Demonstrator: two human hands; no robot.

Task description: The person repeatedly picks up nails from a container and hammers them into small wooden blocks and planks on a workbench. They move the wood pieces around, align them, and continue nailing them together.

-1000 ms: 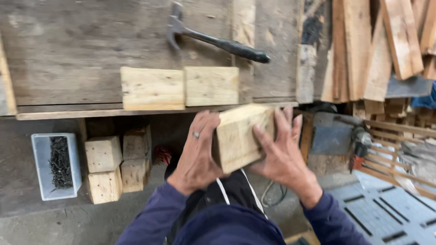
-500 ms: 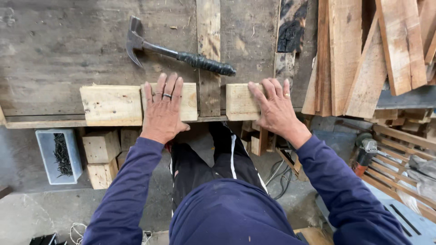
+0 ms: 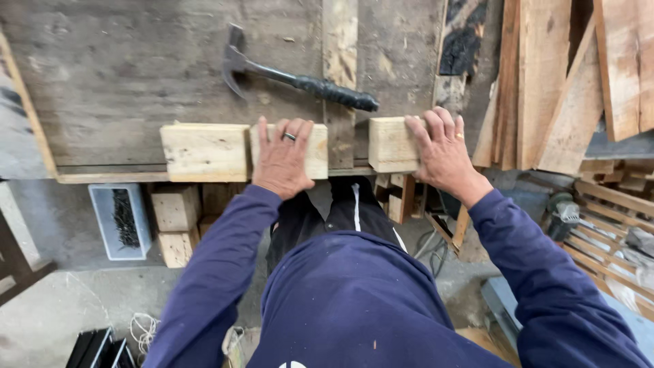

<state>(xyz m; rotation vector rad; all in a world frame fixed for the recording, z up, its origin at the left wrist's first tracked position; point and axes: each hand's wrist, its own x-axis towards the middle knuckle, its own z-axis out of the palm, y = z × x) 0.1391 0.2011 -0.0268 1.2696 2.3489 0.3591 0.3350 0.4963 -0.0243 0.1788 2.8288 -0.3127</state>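
1. Here, a worn grey workbench (image 3: 122,75) fills the upper part of the view; stacked planks (image 3: 545,75) are leaned at its right end, and a dark hammer (image 3: 300,78) is laid on it, apart from both hands.
2. Three pale wooden blocks are set along the near edge of the bench; the left block (image 3: 204,151) is left untouched, just beside the middle block (image 3: 317,151); the right block (image 3: 390,144) is kept apart from them by a gap.
3. The left hand (image 3: 283,160) is laid flat on the middle block, fingers spread, palm pressed down; nothing is pinched.
4. The right hand (image 3: 443,150) is draped over the right block's far end, fingers spread and slightly curled on top; a closed grasp is not shown.
5. The blocks are judged stiff, rough-sawn and fairly weighty; slipping seems unlikely, though splinters may be met; each is best taken across its short width, thumb on the near face and fingers on the far face.
6. Below the bench, more blocks (image 3: 176,225) and a tray of nails (image 3: 122,219) are seen on the floor.
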